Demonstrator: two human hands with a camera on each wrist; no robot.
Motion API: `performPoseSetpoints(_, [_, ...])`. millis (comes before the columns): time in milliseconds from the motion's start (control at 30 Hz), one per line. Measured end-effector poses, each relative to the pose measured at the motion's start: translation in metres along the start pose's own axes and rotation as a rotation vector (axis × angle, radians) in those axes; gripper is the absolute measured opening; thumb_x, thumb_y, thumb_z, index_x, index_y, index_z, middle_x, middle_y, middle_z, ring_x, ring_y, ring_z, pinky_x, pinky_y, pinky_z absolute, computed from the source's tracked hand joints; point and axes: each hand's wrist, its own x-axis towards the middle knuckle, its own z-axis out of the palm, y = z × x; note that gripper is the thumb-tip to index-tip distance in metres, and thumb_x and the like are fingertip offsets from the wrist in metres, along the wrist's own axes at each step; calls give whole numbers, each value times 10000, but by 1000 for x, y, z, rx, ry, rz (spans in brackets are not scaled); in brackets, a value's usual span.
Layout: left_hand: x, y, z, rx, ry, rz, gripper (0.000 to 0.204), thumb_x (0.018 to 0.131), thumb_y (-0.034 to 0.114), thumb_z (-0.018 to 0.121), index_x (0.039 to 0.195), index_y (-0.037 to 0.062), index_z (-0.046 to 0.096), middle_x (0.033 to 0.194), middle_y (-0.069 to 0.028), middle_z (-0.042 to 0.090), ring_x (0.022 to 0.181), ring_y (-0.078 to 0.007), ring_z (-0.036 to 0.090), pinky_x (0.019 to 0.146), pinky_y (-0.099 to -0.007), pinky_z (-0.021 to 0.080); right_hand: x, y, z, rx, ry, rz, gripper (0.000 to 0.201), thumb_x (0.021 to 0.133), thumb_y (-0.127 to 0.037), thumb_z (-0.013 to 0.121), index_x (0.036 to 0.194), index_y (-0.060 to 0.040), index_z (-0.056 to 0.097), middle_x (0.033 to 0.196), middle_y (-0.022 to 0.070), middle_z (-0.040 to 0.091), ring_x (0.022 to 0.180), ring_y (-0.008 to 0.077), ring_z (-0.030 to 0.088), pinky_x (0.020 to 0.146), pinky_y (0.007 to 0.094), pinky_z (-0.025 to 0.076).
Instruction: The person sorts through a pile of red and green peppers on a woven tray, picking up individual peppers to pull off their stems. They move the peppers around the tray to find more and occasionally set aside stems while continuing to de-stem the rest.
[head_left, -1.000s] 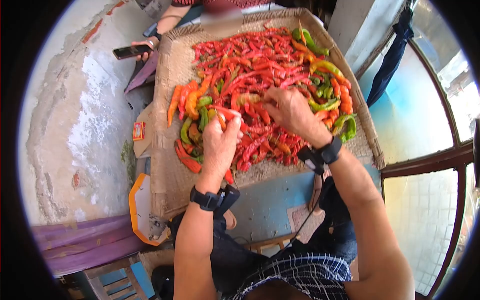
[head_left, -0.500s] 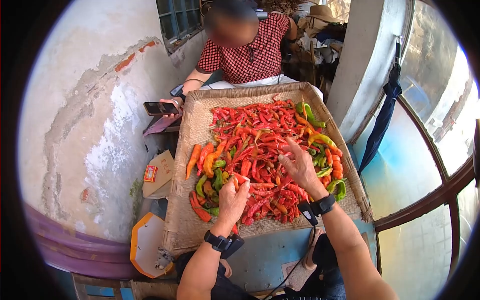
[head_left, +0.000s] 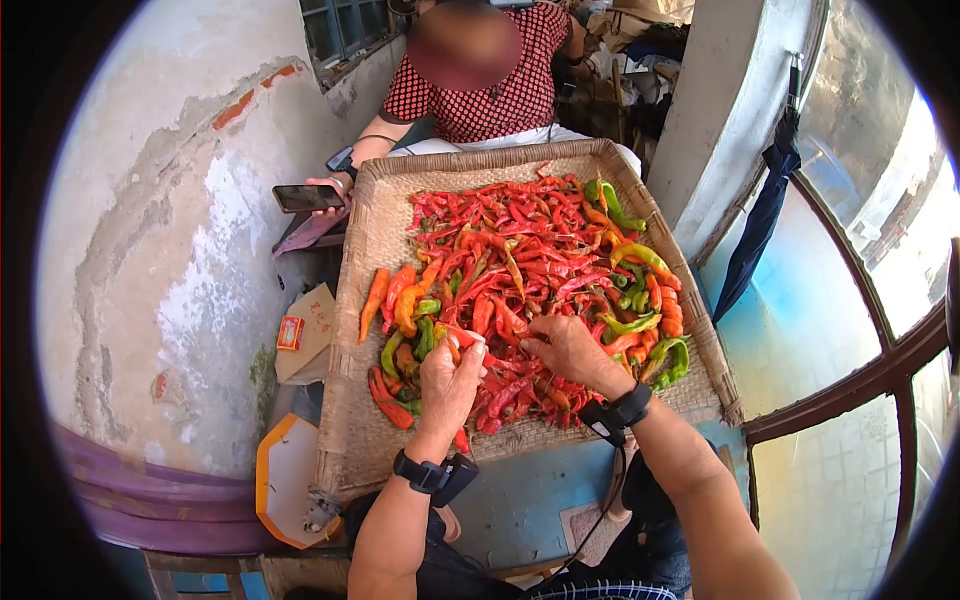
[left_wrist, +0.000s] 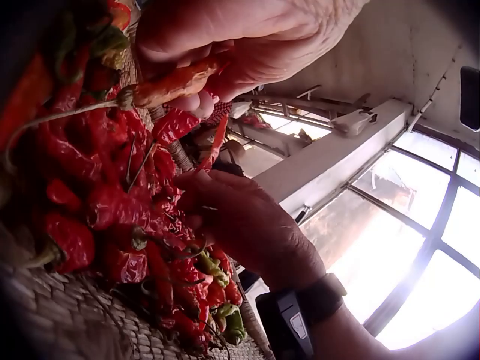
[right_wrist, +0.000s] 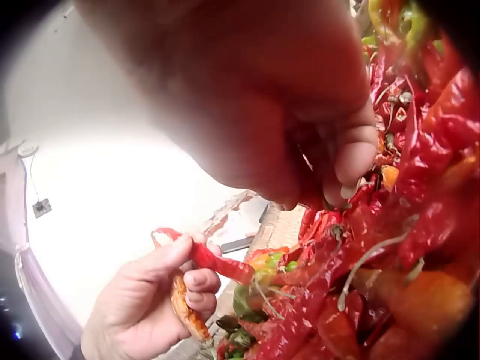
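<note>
My left hand point(head_left: 449, 385) grips a red chili pepper point(right_wrist: 217, 261) between thumb and forefinger. A wrinkled orange chili pepper point(left_wrist: 176, 84) with a long stem is also held in it, lower in the palm in the right wrist view. Over the middle of the pile, my right hand point(head_left: 575, 355) has its fingers bent down and its fingertips pinch a red chili among the others, mostly hidden by the hand. The heap of red chilies point(head_left: 530, 270) lies in a square woven tray point(head_left: 375, 215). Green and orange peppers point(head_left: 408, 300) lie along its left side.
More green and yellow peppers point(head_left: 645, 265) line the heap's right side. Across the tray sits a person point(head_left: 480, 110) holding a phone point(head_left: 306, 198). An orange-edged tray point(head_left: 292, 480) and a cardboard piece point(head_left: 308, 330) lie left. A folded umbrella point(head_left: 765, 210) hangs by the window.
My right hand, raised with fingers spread half a second ago, has come down to the heap and drawn in its fingers. My left hand keeps hold of its peppers. The head view has tilted upward.
</note>
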Motion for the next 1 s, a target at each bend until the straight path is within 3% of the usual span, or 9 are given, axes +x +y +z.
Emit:
performPoseSetpoints(100, [-1, 2, 0, 28, -19, -18, 165, 931, 193, 550, 965, 36, 590, 705, 1, 569, 611, -56, 527, 550, -205, 438, -2, -8, -17, 160, -34, 13, 191, 814, -164, 670, 843, 21, 631, 668, 182, 608, 632, 308, 627, 606, 394, 490])
performPoseSetpoints(233, [-2, 3, 1, 62, -29, -13, 164, 932, 191, 545, 965, 36, 590, 693, 1, 561, 605, -56, 521, 548, -202, 434, -2, -8, -43, 353, -429, 272, 240, 884, -229, 642, 890, 11, 655, 628, 76, 612, 592, 158, 591, 578, 294, 498])
performPoseSetpoints(300, [-3, 2, 3, 64, -35, -17, 163, 932, 189, 545, 965, 36, 590, 690, 1, 559, 604, -56, 520, 547, -202, 433, 5, -6, -45, 462, -322, 262, 280, 907, -264, 622, 971, 6, 663, 645, 48, 620, 596, 131, 593, 578, 268, 507])
performPoseSetpoints(367, [-2, -2, 4, 23, -5, 8, 130, 916, 149, 569, 937, 21, 584, 686, 5, 536, 598, -77, 547, 550, -232, 449, 16, -8, -39, 848, 486, 127, 310, 913, -266, 617, 1058, 5, 651, 667, 65, 628, 617, 129, 600, 587, 270, 513])
performPoseSetpoints(433, [-1, 0, 3, 27, -10, -3, 131, 917, 150, 569, 937, 21, 585, 690, 5, 542, 595, -75, 543, 548, -228, 446, 12, -4, -43, 724, 515, 90, 336, 897, -235, 636, 1132, 5, 627, 736, 97, 648, 685, 115, 616, 614, 280, 516])
performPoseSetpoints(533, [0, -1, 5, 23, -12, -28, 132, 919, 151, 568, 941, 22, 587, 702, 3, 556, 591, -70, 537, 545, -222, 442, -2, -3, -29, 188, -36, -9, 298, 824, -206, 690, 1035, -1, 642, 854, 155, 657, 786, 204, 658, 696, 311, 518])
performPoseSetpoints(567, [1, -1, 6, 10, -5, -34, 132, 920, 151, 568, 943, 23, 588, 710, 2, 564, 590, -68, 536, 543, -219, 441, -5, 8, -10, 100, -3, -242, 277, 815, -216, 694, 1014, -31, 640, 858, 155, 650, 796, 298, 656, 712, 360, 523])
performPoseSetpoints(733, [3, -7, 12, -28, 6, 8, 134, 918, 149, 571, 945, 20, 589, 706, -3, 575, 587, -68, 536, 534, -222, 438, -19, -12, 8, -251, -133, -198, 287, 792, -189, 680, 1047, -75, 613, 909, 137, 611, 865, 337, 627, 715, 439, 518])
performPoseSetpoints(1000, [1, -3, 4, 47, -5, 6, 129, 911, 144, 568, 938, 19, 589, 696, -5, 570, 588, -71, 539, 542, -228, 444, -19, -12, 0, -230, -204, -207, 398, 780, -217, 695, 1126, -76, 558, 922, 151, 590, 896, 346, 605, 726, 432, 511])
